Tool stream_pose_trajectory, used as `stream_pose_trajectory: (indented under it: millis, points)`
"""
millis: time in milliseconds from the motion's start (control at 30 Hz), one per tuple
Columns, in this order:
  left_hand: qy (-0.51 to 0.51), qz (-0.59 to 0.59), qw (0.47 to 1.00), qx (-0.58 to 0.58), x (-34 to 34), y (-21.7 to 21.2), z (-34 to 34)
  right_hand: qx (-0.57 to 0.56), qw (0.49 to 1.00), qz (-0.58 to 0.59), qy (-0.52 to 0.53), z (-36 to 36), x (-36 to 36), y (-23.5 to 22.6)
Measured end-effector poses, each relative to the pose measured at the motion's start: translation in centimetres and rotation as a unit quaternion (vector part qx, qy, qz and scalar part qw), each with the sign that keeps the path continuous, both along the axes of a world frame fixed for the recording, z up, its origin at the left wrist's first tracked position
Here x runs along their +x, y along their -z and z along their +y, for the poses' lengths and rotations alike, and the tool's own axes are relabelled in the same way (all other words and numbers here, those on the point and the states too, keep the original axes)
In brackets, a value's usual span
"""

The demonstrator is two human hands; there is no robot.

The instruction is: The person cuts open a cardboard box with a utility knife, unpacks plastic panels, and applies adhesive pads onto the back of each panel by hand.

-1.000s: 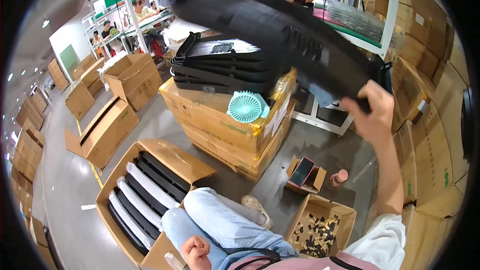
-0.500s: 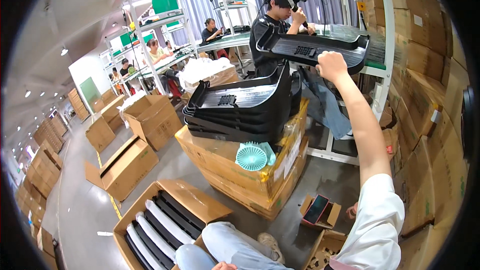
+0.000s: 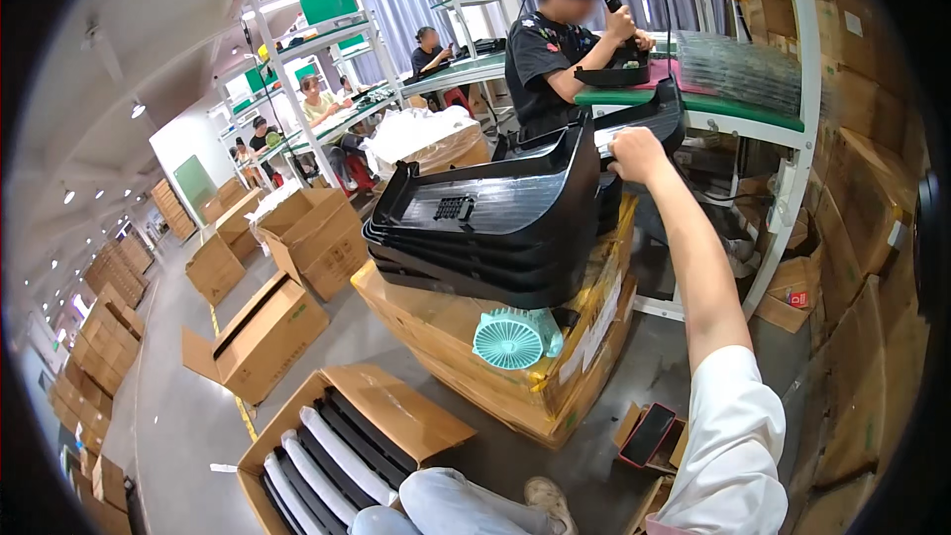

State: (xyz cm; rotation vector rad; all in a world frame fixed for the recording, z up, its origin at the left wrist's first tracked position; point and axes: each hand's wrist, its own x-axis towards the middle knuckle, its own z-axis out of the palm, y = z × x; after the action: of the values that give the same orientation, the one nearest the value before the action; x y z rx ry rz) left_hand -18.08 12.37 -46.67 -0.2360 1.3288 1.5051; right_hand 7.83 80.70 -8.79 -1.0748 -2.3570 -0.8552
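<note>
A long black tray point(image 3: 662, 121) with raised rims slants beside stacked black trays point(image 3: 475, 200).

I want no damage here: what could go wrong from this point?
The black tray in the right hand is close to the tray stack and might knock it. The teal fan lies near the edge of the carton, so a shifting stack could push it off. The black tray might also bump the green-topped bench.

One head-worn fisheye view, looking from above the wearer's lap point(image 3: 446, 501), on the near side of the taped carton point(image 3: 446, 342). It faces forward and downward across the carton at close range, reaching the workbench point(image 3: 733, 120) behind it and stacked boxes point(image 3: 860, 337) to its right.
</note>
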Motion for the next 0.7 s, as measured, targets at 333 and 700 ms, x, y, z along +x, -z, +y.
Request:
stream_pose_trajectory:
  millis: [333,700]
  points:
    - [-0.063,0.01,0.998,-0.028,2.1,-0.6,-0.8,0.061,0.981,0.135,-0.122,0.9,-2.5,2.1]
    - [-0.063,0.233,0.97,-0.036,-0.5,-13.4,-0.6,-0.57,0.26,0.745,-0.23,-11.7,7.8,20.1]
